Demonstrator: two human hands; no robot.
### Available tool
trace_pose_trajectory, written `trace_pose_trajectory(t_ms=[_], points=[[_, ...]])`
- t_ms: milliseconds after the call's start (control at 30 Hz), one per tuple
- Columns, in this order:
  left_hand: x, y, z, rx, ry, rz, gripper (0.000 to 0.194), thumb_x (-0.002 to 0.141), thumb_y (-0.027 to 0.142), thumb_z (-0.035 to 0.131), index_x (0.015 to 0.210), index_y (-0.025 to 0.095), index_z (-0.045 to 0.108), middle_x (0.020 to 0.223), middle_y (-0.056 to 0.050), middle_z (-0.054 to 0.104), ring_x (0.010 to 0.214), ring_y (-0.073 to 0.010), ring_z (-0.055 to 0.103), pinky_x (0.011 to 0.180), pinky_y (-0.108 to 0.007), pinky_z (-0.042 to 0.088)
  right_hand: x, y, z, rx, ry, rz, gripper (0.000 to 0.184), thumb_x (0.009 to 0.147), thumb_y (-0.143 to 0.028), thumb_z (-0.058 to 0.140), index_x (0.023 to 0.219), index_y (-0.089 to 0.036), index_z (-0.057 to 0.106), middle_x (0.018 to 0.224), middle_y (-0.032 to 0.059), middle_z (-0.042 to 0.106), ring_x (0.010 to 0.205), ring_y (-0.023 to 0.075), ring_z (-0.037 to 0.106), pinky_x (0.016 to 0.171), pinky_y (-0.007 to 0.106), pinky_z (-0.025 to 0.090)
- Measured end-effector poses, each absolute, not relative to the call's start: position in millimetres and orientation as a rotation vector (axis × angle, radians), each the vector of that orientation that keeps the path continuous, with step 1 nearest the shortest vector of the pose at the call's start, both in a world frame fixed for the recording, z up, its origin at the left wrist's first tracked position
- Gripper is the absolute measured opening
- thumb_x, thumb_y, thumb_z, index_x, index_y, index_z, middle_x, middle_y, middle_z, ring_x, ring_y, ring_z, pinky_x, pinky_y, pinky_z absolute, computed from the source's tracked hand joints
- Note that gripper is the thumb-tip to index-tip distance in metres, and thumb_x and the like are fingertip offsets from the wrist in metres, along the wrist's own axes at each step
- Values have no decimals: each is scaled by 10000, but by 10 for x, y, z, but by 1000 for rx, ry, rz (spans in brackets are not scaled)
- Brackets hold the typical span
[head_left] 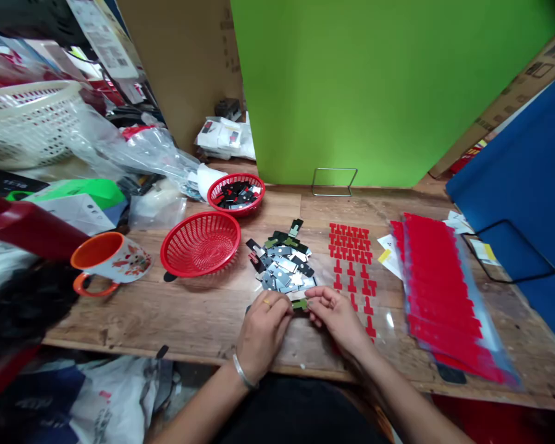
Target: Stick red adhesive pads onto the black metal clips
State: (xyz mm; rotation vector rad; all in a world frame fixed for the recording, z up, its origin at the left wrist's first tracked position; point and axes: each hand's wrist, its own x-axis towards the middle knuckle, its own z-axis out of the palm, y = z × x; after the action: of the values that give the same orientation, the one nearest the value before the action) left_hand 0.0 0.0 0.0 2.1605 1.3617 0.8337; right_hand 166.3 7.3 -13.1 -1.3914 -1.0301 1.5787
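Between my two hands is a small olive-green tab (299,304), low over the front of the table. My left hand (264,330) bears a ring and a bracelet, and its bent fingers grip the tab's left side. The fingertips of my right hand (337,316) pinch the tab's right end. Just beyond my fingers lies a heap of small grey, black and green flat pieces (282,268). To the right, rows of red T-shaped pieces (350,242) lie on a clear sheet, and my right wrist partly covers the lowest ones.
Left of the heap stands a red basket (201,243), with a smaller red basket (237,194) of dark pieces behind it. An orange and white mug (115,256) is further left. Red sheets (439,290) are stacked at right. A green board (374,92) closes off the back.
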Motion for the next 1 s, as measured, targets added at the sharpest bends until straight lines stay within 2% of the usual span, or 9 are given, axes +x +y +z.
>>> trace_pose_trajectory(t_ms=[67, 167, 233, 333, 567, 800, 1000], points=[[8, 8, 28, 2088, 1371, 841, 93, 806, 202, 523, 890, 185, 560, 994, -71, 571, 964, -196, 506, 841, -342, 402, 1682, 56, -137, -1357, -1049, 1545, 290, 739, -340, 587, 953, -147, 550, 602, -35, 547, 467, 78, 467, 442, 190, 356], [-9, 47, 61, 1945, 1365, 756, 317, 775, 306, 577, 1073, 200, 556, 1045, -78, 588, 979, -207, 528, 860, -354, 415, 1712, 13, -116, -1340, -1192, 1399, 255, 788, -309, 538, 1000, -167, 543, 680, -10, 569, 559, 106, 522, 512, 215, 416], [-18, 65, 51, 1874, 1346, 678, 277, 797, 340, 543, 1030, 205, 606, 952, -66, 624, 890, -191, 563, 801, -325, 443, 1725, -12, -100, -1358, -1355, 1213, 220, 823, -279, 495, 1007, -179, 563, 775, 28, 608, 681, 139, 565, 622, 257, 457], [-8, 63, -21, 1887, 1391, 686, 197, 812, 311, 522, 869, 189, 666, 827, -57, 623, 811, -175, 565, 742, -296, 449, 1749, -25, -101, -1324, -1662, 908, 197, 857, -228, 447, 971, -202, 607, 889, 58, 631, 831, 177, 566, 756, 316, 449], [78, -8, -175, 2222, 1480, 638, 213, 854, 240, 450, 934, 219, 647, 807, -49, 582, 793, -169, 529, 714, -286, 420, 1828, 27, -175, -1288, -2146, 568, 217, 889, -188, 393, 877, -190, 610, 823, 74, 599, 859, 205, 503, 769, 350, 409], [110, 24, -200, 2330, 1490, 565, 223, 867, 250, 420, 885, 196, 636, 751, -47, 557, 749, -172, 519, 689, -285, 403, 1809, 69, -147, -1346, -2220, 543, 235, 893, -181, 394, 791, -178, 605, 781, 69, 599, 852, 195, 478, 773, 333, 388], [84, 110, -133, 2182, 1459, 547, 202, 855, 273, 432, 868, 210, 623, 798, -47, 570, 805, -184, 535, 724, -294, 409, 2023, 352, -76, -1295, -1980, 908, 60, 804, -198, 547, 825, -173, 598, 789, 22, 617, 749, 142, 542, 684, 252, 417]])
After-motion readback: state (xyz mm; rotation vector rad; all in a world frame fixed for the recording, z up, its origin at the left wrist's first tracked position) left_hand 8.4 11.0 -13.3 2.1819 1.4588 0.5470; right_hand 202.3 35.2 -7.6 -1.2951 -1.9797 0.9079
